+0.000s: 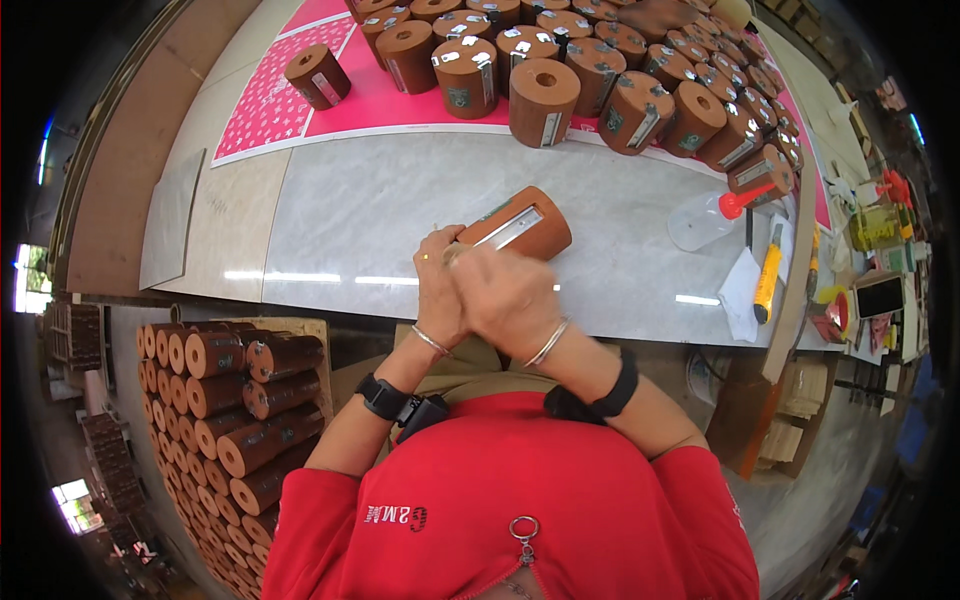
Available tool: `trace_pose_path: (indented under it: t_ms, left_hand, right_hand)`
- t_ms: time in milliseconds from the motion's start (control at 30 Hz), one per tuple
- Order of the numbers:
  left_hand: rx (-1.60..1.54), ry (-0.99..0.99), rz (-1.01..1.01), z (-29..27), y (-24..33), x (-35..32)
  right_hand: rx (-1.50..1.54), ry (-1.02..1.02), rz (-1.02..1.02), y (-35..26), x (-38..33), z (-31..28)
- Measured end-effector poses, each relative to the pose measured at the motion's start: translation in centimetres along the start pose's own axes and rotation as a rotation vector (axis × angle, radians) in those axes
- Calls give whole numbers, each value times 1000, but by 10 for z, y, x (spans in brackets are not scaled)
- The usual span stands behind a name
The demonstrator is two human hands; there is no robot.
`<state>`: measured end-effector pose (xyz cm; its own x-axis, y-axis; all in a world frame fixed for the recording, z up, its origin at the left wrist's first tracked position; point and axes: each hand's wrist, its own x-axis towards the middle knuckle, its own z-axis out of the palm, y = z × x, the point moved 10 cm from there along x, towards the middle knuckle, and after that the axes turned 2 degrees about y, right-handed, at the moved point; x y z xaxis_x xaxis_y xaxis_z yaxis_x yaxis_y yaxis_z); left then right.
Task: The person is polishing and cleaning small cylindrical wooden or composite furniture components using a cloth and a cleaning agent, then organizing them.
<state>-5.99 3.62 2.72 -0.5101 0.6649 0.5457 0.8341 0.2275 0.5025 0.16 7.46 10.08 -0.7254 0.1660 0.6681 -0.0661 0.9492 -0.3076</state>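
Currently both hands work on one brown cylinder block (517, 226) lying on its side on the pale table (330, 220), just past the table's near edge, with a metal strip set along its upper face. Judged step: fitting or adjusting something at the block's near end; the hands cover the contact point, so I cannot tell what. Left hand (440, 285) is curled closed at the block's 7 o'clock, touching its end, with a small pale, possibly metal item at its fingertips. Right hand (510, 295) is clenched over the left; whether it holds a tool cannot be told. Next move probably needs the block kept from rolling. Standing blocks (545, 100) crowd the pink sheet (270, 100) at 12 o'clock; a clear squeeze bottle (705, 218) and yellow knife (768, 280) lie at 3 o'clock.
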Motion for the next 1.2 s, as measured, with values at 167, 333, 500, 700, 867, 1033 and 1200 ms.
trace_pose_path:
  t_ms: [167, 333, 500, 700, 867, 1033, 1200]
  left_hand:
    - [-131, 23, -108, -4, 6, 2]
    - [-8, 59, 85, 2, 9, -5]
    - [-122, 99, 2, -8, 19, 2]
    - [79, 65, 192, 4, 22, -5]
    - [-55, 106, 144, -10, 32, -3]
    - [-178, -102, -85, -2, 20, 2]
    - [-155, -25, 46, 4, 23, 6]
  right_hand:
    - [-166, 58, 166, 66, 14, -30]
    - [-109, 35, -18, 1, 3, -15]
    - [-289, 41, 245, 88, 12, -37]
    - [-240, -13, 24, 19, 10, -14]
    - [-373, 73, 229, 107, 15, -43]
    - [-365, 31, 296, 101, 1, -49]
    - [-125, 59, 19, 10, -1, -28]
